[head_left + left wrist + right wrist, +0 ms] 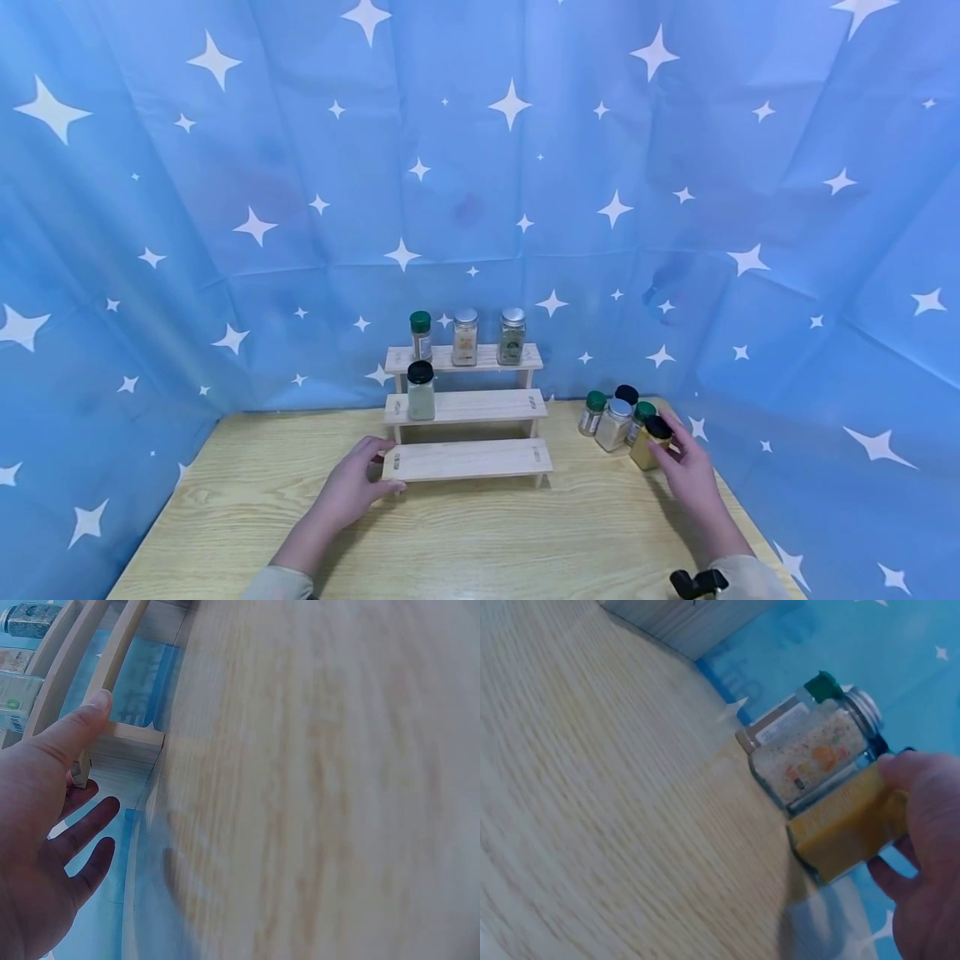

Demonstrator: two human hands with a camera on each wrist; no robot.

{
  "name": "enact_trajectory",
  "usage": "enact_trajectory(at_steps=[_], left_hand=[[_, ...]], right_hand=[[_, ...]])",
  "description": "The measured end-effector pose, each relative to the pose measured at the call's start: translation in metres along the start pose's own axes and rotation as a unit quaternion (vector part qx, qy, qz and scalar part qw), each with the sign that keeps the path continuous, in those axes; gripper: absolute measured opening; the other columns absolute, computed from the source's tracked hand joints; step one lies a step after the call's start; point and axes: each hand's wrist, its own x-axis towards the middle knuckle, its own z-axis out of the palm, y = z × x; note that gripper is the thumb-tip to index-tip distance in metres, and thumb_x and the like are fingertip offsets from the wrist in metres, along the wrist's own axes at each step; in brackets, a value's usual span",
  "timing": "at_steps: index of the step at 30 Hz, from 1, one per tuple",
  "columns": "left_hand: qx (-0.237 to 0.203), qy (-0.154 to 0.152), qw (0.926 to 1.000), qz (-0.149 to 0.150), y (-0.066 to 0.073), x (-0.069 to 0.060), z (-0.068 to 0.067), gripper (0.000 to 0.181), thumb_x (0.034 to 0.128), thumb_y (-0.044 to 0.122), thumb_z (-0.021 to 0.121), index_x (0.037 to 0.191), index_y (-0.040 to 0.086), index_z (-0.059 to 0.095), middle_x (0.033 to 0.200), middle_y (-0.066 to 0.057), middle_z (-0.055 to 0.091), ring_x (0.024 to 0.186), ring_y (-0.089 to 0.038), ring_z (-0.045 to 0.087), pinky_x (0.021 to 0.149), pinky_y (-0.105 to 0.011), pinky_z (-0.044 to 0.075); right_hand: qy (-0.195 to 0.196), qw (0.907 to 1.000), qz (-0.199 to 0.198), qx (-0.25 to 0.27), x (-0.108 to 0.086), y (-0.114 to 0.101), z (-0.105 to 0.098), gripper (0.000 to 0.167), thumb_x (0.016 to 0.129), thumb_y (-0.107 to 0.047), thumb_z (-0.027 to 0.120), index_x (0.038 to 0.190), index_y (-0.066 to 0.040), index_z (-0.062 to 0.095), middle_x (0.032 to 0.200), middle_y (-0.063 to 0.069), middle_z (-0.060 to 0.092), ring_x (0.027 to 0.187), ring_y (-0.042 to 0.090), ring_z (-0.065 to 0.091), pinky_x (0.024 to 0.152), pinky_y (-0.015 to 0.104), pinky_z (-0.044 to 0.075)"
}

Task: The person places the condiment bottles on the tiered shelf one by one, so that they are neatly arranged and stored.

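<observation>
Yellow fills the square jar (647, 452) at your right hand (692, 467), and you have it gripped high, up by the black lid (658, 427), thumb on one side, fingers round the other. It stands at the near edge of the little cluster on the right of the bench (480, 533), base apparently down on the wood. Tight company, too! The silver-topped jar (613, 429) sits just beside it and a green-topped jar (643, 410) crowds in behind, so a straight lift, no sideways drag, looks your best bet.

Over to your left hand (351, 487): thumb at the front, forefinger round the back, you're pinching the left end of the lowest step (468, 461) of the wooden rack (487, 406), the other fingers loose in the air. Fine anchor, but go light; a tug there could rattle the lot above. And look what's up there: a pale, black-topped jar (422, 400) at the left of the middle step (465, 408), three more jars (465, 343) along the top step (444, 358). Smooth walls may slip, so settle your grip lower, on the body: a loose cap could turn under fingers that high. Upright, level, easy does it!
</observation>
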Motion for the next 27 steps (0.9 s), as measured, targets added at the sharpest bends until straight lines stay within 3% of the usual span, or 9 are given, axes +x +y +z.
enact_trajectory(at_steps=[6,13,19,22,27], left_hand=[[0.001,0.0,1.0,-0.004,-0.001,0.001,0.001,0.068,0.0853,0.026,0.099,0.145,0.012,0.068,0.142,-0.002,0.066,0.123,-0.026,0.069,0.105,-0.052,0.059],[0.002,0.0,1.0,-0.003,-0.002,0.001,0.001,0.069,0.0849,0.026,0.099,0.145,0.011,0.068,0.141,-0.002,0.066,0.122,-0.027,0.07,0.106,-0.053,0.059],[0.002,-0.001,1.0,0.0,-0.003,0.001,0.002,0.068,0.0851,0.027,0.099,0.144,0.012,0.069,0.141,-0.001,0.067,0.122,-0.026,0.069,0.106,-0.052,0.059],[0.002,-0.002,1.0,0.003,-0.004,0.001,0.002,0.068,0.0852,0.028,0.099,0.144,0.012,0.069,0.141,-0.001,0.067,0.122,-0.026,0.069,0.105,-0.052,0.059],[-0.001,0.002,1.0,0.007,-0.005,0.001,0.001,0.07,0.0842,0.03,0.099,0.145,0.011,0.069,0.141,-0.001,0.067,0.122,-0.026,0.069,0.107,-0.053,0.059]], right_hand=[[0.001,0.9995,0.003,-0.031,0.002,0.004,0.002,0.067,0.113,-0.019,0.068,0.173,-0.011,0.037,0.174,0.028,0.034,0.153,0.054,0.041,0.096,0.0,0.038],[0.011,0.9999,-0.008,-0.01,0.004,0.005,0.003,0.066,0.11,-0.015,0.072,0.169,-0.007,0.043,0.17,0.03,0.036,0.146,0.058,0.047,0.091,0.0,0.042],[0.026,0.9996,0.001,-0.011,0.001,0.004,0.005,0.067,0.109,-0.022,0.075,0.168,-0.009,0.045,0.168,0.026,0.04,0.146,0.054,0.049,0.091,-0.001,0.041],[0.039,0.9992,0.005,0.001,-0.003,-0.002,0.006,0.067,0.109,-0.025,0.076,0.168,-0.01,0.047,0.168,0.023,0.041,0.142,0.046,0.051,0.091,0.0,0.044],[0.066,0.9977,-0.011,0.011,-0.005,-0.02,0.011,0.067,0.106,-0.026,0.08,0.165,-0.012,0.052,0.163,0.017,0.048,0.128,0.017,0.053,0.091,0.004,0.049]])
